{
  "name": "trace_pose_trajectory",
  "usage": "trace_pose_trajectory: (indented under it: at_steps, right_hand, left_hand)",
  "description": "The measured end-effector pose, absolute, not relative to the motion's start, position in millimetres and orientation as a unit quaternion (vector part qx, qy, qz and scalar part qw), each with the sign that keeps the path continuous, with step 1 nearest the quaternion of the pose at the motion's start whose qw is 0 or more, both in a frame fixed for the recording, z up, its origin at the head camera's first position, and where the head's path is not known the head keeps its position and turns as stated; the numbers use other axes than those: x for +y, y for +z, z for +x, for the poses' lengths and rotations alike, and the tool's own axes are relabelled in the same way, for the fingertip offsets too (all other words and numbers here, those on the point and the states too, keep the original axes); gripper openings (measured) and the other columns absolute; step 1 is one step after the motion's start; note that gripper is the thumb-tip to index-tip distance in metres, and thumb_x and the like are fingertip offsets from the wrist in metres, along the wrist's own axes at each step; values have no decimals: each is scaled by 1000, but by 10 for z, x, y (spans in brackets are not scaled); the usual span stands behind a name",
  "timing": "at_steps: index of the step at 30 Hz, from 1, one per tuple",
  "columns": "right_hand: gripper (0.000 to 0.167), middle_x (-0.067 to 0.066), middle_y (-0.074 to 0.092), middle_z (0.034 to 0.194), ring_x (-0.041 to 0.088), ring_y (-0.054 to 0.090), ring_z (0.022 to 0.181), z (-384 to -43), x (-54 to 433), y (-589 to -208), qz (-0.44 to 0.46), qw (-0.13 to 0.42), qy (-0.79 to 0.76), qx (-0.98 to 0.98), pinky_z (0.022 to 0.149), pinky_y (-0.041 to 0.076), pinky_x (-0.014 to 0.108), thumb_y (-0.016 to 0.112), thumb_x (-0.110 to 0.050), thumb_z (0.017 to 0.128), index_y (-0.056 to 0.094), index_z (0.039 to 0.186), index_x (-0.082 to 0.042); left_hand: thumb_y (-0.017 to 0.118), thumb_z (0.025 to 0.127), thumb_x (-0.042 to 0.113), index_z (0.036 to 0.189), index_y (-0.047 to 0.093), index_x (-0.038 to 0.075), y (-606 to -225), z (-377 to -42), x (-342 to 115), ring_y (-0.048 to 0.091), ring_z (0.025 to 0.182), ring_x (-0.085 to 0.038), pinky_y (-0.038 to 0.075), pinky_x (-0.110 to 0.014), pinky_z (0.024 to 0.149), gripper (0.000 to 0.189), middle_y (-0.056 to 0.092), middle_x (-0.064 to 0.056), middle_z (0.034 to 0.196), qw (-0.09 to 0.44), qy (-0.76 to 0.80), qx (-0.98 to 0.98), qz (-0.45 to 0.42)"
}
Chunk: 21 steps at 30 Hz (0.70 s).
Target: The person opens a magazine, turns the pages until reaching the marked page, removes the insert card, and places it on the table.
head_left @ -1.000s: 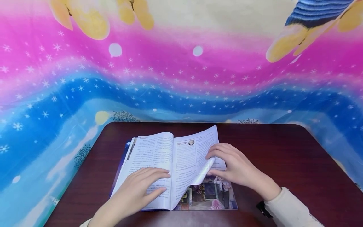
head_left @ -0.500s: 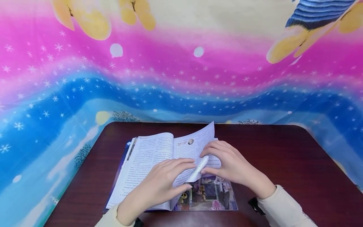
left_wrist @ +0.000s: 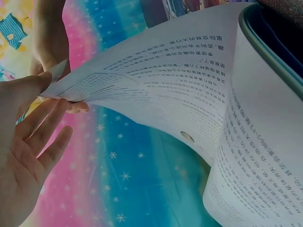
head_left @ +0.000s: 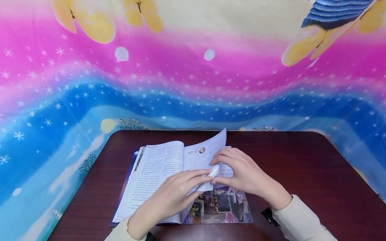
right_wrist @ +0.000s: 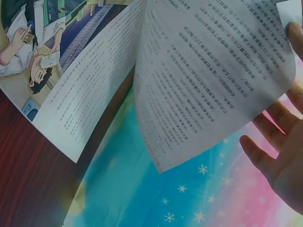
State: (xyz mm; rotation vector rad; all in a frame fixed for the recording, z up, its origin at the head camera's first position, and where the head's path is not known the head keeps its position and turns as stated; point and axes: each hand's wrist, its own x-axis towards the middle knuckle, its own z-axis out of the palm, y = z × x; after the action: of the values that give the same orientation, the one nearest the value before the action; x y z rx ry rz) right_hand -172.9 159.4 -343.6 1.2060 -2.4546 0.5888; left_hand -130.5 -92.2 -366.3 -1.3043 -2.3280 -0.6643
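Note:
An open magazine with printed white pages lies on the table. Its right-hand page is lifted, with the far corner sticking up and the near outer edge curled over. My left hand reaches across the magazine and pinches the curled page between thumb and index finger; its other fingers spread out below the sheet in the left wrist view. Facing it, my right hand holds the same page edge between thumb and fingers. Beneath the raised page a colourful illustrated page shows, and another text page hangs behind it in the right wrist view.
The dark reddish-brown table has rounded far corners. Behind it hangs a pink and blue cloth with snowflakes. Light sleeves cover both forearms, and a black strap sits by the right wrist.
My left hand has moved right from the left page to the lifted page and taken hold of it. My right hand has drawn the page edge slightly left.

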Motion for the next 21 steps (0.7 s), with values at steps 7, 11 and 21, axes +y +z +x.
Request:
trace_pose_trajectory:
  at_steps: [7, 11, 21]
  right_hand:
    - [48, -6, 64, 123, 17, 53, 122, -1680, 1634, -3410, 422, 185, 227, -858, 106, 39, 39, 80, -48, 80, 70, 118, -19]
    - [49, -4, 63, 126, 19, 54, 124, -1655, 1679, -3396, 415, 197, 243, -854, 106, 39, 38, 73, -52, 86, 70, 120, -18]
    - [43, -6, 65, 122, 20, 56, 120, -1625, 1793, -3480, 396, 210, 237, -862, 101, 42, 40, 77, -45, 85, 70, 118, -19]
  left_hand:
    - [72, 91, 12, 132, 64, 14, -3681, -1289, -970, 60, 118, -13, 48, -32, 100, 43, 57, 2, 141, 190, -230, -840, -453]
    - [70, 92, 13, 132, 64, 16, -3689, -1270, -1000, 60, 119, -12, 49, -33, 99, 41, 56, 4, 142, 190, -239, -845, -439]
    - [67, 93, 9, 134, 62, 17, -3738, -1225, -1130, 61, 119, -17, 50, -36, 97, 42, 57, 4, 140, 220, -264, -853, -393]
